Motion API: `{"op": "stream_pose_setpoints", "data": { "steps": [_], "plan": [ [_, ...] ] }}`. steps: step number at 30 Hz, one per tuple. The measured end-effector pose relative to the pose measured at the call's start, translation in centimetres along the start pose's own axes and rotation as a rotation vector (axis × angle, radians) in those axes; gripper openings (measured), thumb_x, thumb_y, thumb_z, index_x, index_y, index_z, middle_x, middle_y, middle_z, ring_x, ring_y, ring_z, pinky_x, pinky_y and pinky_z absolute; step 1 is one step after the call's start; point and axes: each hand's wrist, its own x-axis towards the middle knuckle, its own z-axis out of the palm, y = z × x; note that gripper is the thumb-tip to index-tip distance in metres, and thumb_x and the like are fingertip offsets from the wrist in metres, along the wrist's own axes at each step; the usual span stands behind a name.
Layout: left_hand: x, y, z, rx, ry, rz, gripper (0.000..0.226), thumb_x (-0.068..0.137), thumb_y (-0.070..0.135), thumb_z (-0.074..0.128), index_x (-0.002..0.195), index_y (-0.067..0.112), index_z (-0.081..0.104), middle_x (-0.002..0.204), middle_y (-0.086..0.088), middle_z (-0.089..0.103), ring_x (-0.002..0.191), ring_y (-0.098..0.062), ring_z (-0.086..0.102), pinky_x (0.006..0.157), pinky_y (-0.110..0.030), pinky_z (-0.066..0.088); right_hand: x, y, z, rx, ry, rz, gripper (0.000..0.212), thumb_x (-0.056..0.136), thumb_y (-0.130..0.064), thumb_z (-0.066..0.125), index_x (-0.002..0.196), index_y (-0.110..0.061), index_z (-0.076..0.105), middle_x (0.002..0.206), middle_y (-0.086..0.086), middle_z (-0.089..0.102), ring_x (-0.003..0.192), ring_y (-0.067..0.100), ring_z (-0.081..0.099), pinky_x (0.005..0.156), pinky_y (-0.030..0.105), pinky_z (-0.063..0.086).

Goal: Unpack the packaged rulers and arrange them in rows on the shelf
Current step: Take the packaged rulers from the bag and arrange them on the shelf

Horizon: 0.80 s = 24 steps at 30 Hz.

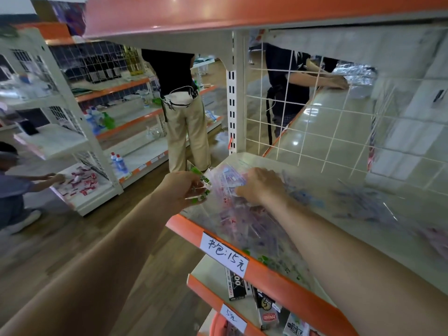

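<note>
A: Where are the rulers?

B: On the shelf [303,294], centre and right of frame. Flat clear plastic packets [257,234], glossy and crinkled, with pink, red and blue print inside. They overlap in a loose band running from the hands down toward the lower right, along the orange front rim.

A: Long axis?

B: The clear packet [226,187] between the hands seems to lie lengthwise along that same diagonal, its near end toward the lower right. It is blurred, so I cannot fix single rulers. More packets with blue print [363,202] lie further right, their direction unclear.

A: Hands?

B: The left hand [180,190] is at the shelf's left end, fingers curled round a green-and-white packet [203,184], a small crumpled thing held just off the rim. The right hand [260,185] is palm down on the clear packet. Its fingertips are hidden, so I cannot tell whether it pinches or only presses.

A: Surroundings?

B: The shelf top is pale, smooth and shiny. A white handwritten price label [225,253] sits on the orange rim. A white wire grid [315,132] of square mesh stands behind. On the lower shelf [208,275] are printed cardboard boxes [236,284]. A person in beige trousers [186,132] stands upper centre.
</note>
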Motion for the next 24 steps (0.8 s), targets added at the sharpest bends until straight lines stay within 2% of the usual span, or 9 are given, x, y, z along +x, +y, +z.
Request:
{"op": "stream_pose_setpoints", "data": {
  "steps": [3, 6, 10, 12, 14, 17, 19, 22, 24],
  "plan": [
    [0.6, 0.5, 0.5, -0.076, -0.055, -0.028, 0.004, 0.094, 0.0, 0.05, 0.095, -0.001, 0.053, 0.082, -0.013, 0.052, 0.069, -0.022, 0.058, 0.061, -0.039, 0.059, 0.7, 0.3, -0.5, 0.069, -0.088, 0.054, 0.033, 0.079, -0.031, 0.068, 0.101, -0.007, 0.062, 0.095, 0.009, 0.059, 0.095, 0.027, 0.06, 0.072, 0.026, 0.043],
    [0.7, 0.6, 1.1, -0.085, -0.083, -0.059, 0.004, 0.095, 0.002, 0.051, 0.096, 0.0, 0.054, 0.084, -0.013, 0.054, 0.075, -0.023, 0.059, 0.072, -0.042, 0.055, 1.0, 0.9, -0.8, 0.158, -0.163, 0.09, 0.019, 0.078, -0.025, 0.07, 0.081, -0.01, 0.06, 0.083, 0.005, 0.057, 0.077, 0.022, 0.054, 0.049, 0.022, 0.033],
    [1.1, 0.4, 1.4, -0.066, -0.054, -0.069, 0.008, 0.094, 0.004, 0.052, 0.101, 0.0, 0.055, 0.087, -0.013, 0.056, 0.077, -0.022, 0.059, 0.067, -0.04, 0.054, 0.4, 2.3, -1.5, 0.379, -0.212, 0.094, 0.019, 0.075, -0.018, 0.072, 0.086, -0.003, 0.071, 0.077, 0.009, 0.067, 0.068, 0.022, 0.061, 0.058, 0.024, 0.044],
    [1.3, 0.4, 1.5, -0.054, -0.049, -0.062, 0.007, 0.093, 0.004, 0.053, 0.099, 0.0, 0.055, 0.089, -0.013, 0.056, 0.077, -0.022, 0.059, 0.064, -0.038, 0.053, -0.3, 3.1, -2.4, 0.482, -0.213, 0.088, 0.008, 0.077, -0.012, 0.072, 0.077, -0.004, 0.07, 0.065, 0.004, 0.061, 0.06, 0.017, 0.056, 0.054, 0.022, 0.04],
    [1.3, 0.5, 1.8, -0.036, -0.04, -0.047, 0.005, 0.093, 0.004, 0.053, 0.097, 0.001, 0.056, 0.088, -0.012, 0.055, 0.076, -0.022, 0.058, 0.063, -0.036, 0.052, -0.9, 4.2, -3.3, 0.576, -0.209, 0.092, 0.013, 0.078, -0.007, 0.069, 0.065, -0.006, 0.066, 0.056, 0.001, 0.056, 0.055, 0.014, 0.051, 0.052, 0.022, 0.037],
    [1.1, 0.7, 2.7, 0.013, -0.008, 0.012, 0.004, 0.093, 0.004, 0.054, 0.095, 0.003, 0.057, 0.083, -0.008, 0.057, 0.076, -0.019, 0.059, 0.063, -0.033, 0.051, -1.7, 5.7, -4.4, 0.552, -0.146, 0.067, 0.013, 0.078, -0.01, 0.068, 0.068, -0.001, 0.07, 0.061, 0.003, 0.058, 0.061, 0.014, 0.049, 0.057, 0.024, 0.037],
    [1.2, 0.9, 3.3, 0.063, 0.037, 0.085, 0.007, 0.091, 0.003, 0.055, 0.096, 0.005, 0.058, 0.075, -0.006, 0.055, 0.071, -0.015, 0.057, 0.06, -0.03, 0.048, -2.3, 6.7, -5.1, 0.519, -0.101, 0.025, 0.021, 0.08, -0.015, 0.068, 0.06, -0.01, 0.069, 0.062, 0.004, 0.058, 0.063, 0.015, 0.05, 0.058, 0.024, 0.037],
    [0.9, 1.4, 4.2, 0.073, 0.073, 0.173, 0.007, 0.089, -0.001, 0.055, 0.09, 0.004, 0.06, 0.071, -0.007, 0.051, 0.061, -0.013, 0.049, 0.056, -0.027, 0.046, -3.2, 8.0, -6.1, 0.498, -0.039, -0.029, 0.013, 0.083, -0.023, 0.068, 0.079, -0.012, 0.076, 0.076, 0.002, 0.068, 0.071, 0.012, 0.058, 0.067, 0.024, 0.041],
    [0.4, 1.8, 5.0, 0.006, 0.01, 0.181, 0.007, 0.089, 0.0, 0.055, 0.089, 0.005, 0.06, 0.074, -0.009, 0.054, 0.065, -0.015, 0.053, 0.058, -0.028, 0.048, -3.9, 8.8, -6.8, 0.564, -0.038, -0.06, 0.01, 0.084, -0.023, 0.069, 0.084, -0.016, 0.076, 0.074, -0.005, 0.069, 0.068, 0.006, 0.058, 0.068, 0.021, 0.043]
  ]
}}
